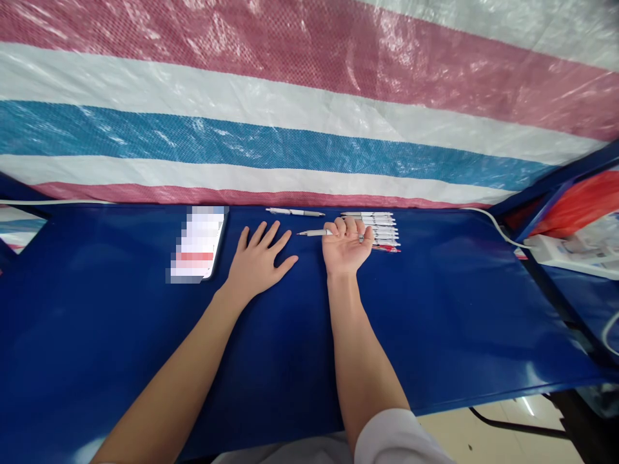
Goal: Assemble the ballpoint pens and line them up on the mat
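My left hand lies flat on the blue table, palm down with its fingers spread, holding nothing. My right hand is turned palm up with its fingers curled round a white pen, whose tip points left. Just beyond and right of that hand lies a row of several white pens, some with red parts. A single white pen lies apart near the table's far edge.
A phone lies left of my left hand. A striped red, white and blue tarp hangs behind the table. A white cable runs to a power strip at the right.
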`<state>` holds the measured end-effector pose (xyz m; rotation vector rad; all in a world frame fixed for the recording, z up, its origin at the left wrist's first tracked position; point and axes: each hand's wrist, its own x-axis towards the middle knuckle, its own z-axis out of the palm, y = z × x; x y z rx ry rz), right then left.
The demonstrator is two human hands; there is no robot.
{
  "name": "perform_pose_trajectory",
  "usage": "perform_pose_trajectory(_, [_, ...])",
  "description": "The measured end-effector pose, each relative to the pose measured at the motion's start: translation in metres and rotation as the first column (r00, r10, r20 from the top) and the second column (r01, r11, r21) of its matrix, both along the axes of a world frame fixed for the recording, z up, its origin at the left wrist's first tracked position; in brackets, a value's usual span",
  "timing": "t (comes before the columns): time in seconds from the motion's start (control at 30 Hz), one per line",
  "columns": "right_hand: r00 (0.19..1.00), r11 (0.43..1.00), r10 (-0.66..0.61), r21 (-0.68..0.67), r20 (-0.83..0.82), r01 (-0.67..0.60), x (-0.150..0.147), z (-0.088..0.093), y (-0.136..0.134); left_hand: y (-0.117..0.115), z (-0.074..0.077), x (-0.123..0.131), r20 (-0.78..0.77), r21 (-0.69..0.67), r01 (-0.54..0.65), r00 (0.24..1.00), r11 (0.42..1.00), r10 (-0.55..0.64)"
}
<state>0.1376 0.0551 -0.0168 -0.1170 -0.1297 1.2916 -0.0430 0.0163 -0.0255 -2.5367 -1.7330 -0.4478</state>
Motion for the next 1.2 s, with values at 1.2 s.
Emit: perform_pose_trajectory(1.2, [0.995,0.998,0.037,0.051,-0.090,-0.033,-0.0009,0.0018,-0.0020,-0.0027,0.0030,0.0031,0.028,-0.026,-0.011,1.000,1.000,0.011])
